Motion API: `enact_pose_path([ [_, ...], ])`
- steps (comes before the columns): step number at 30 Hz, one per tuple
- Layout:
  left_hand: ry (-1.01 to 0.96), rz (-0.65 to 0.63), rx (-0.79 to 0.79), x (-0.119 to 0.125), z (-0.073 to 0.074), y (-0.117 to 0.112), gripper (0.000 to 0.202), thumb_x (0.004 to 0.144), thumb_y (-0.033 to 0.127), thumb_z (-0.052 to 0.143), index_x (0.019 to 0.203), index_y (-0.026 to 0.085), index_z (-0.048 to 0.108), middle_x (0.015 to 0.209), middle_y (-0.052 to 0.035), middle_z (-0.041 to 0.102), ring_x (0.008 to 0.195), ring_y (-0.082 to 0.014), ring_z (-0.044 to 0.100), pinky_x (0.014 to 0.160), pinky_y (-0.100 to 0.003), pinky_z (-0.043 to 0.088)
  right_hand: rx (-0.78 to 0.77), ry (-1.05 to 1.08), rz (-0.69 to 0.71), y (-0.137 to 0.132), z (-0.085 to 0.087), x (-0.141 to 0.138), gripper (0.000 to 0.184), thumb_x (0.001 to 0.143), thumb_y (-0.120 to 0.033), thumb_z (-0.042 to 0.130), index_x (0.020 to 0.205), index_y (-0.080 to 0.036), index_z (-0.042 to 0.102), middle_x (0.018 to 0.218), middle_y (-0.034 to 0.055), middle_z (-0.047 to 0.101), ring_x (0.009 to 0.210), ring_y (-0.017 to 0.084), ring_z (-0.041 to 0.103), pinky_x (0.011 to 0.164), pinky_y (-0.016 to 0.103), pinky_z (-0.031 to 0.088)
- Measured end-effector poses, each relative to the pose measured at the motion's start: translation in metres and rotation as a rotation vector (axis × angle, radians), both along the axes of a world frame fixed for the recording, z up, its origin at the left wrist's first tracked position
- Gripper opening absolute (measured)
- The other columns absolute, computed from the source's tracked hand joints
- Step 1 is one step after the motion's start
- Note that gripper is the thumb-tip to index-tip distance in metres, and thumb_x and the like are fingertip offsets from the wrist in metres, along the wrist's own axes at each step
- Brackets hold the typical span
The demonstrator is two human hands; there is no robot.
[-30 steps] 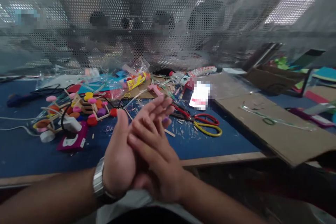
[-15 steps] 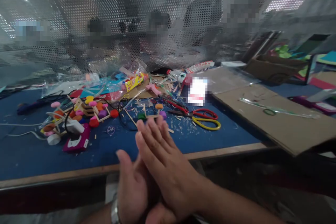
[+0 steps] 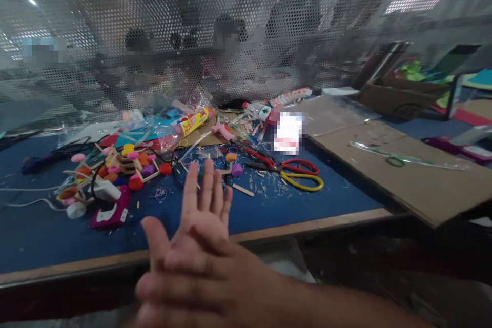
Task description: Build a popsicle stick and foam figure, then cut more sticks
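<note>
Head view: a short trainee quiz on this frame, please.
1. True or false: the left hand is open and empty.
2. The scissors lie on: A the table; B the cardboard; C a hand.
3. What does the right hand rest against?
Key: 1 true; 2 A; 3 the left hand.

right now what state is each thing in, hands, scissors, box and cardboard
left hand, open, fingers stretched, holding nothing
right hand, flat, laid across the left palm, holding nothing
red scissors, lying flat, untouched
yellow scissors, lying flat beside the red pair
cardboard box, open at the top
cardboard sheet, flat, overhanging the table edge
</note>
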State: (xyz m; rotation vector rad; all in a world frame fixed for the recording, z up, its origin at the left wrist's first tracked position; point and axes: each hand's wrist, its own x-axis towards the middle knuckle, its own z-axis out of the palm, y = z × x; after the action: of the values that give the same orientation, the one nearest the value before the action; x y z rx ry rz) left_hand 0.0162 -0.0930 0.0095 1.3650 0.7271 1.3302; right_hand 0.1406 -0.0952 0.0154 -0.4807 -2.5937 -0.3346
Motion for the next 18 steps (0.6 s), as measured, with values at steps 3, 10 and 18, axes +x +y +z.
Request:
enact_pose_path([
  [3, 0.007, 0.048, -0.033, 0.000, -0.002, -0.002, 0.069, 0.101, 0.071, 0.002, 0.159, 0.051, 0.033, 0.163, 0.0081, 0.045, 0.155, -0.0203, 0.036, 0.124, -0.051, 0.041, -0.113, 0.137, -0.052, 0.005, -0.006, -0.001, 0.109, 0.089, -0.085, 0.043, 0.167, -0.011, 0.020, 0.174, 0.0135, 0.019, 0.164, 0.028, -0.002, 0.132, 0.051, 0.001],
  [10, 0.118, -0.014, -0.102, -0.012, -0.024, 0.001, 0.065, 0.107, 0.058, 0.009, 0.167, 0.037, 0.000, 0.175, -0.0025, 0.022, 0.158, -0.0185, 0.030, 0.121, -0.043, 0.043, 0.004, -0.019, 0.088, 0.001, -0.017, 0.002, 0.063, 0.107, -0.058, 0.038, 0.161, -0.026, 0.039, 0.171, -0.0001, 0.033, 0.161, 0.019, 0.023, 0.133, 0.038, 0.008],
  [18, 0.077, -0.199, -0.242, -0.003, -0.043, -0.006, 0.062, 0.103, 0.067, 0.022, 0.163, 0.053, 0.009, 0.172, 0.0084, 0.029, 0.158, -0.0238, 0.031, 0.123, -0.056, 0.039, -0.018, -0.027, 0.101, -0.004, -0.012, 0.003, 0.055, 0.107, -0.053, 0.042, 0.160, -0.038, 0.037, 0.172, -0.0111, 0.026, 0.161, 0.020, 0.021, 0.133, 0.042, 0.011],
])
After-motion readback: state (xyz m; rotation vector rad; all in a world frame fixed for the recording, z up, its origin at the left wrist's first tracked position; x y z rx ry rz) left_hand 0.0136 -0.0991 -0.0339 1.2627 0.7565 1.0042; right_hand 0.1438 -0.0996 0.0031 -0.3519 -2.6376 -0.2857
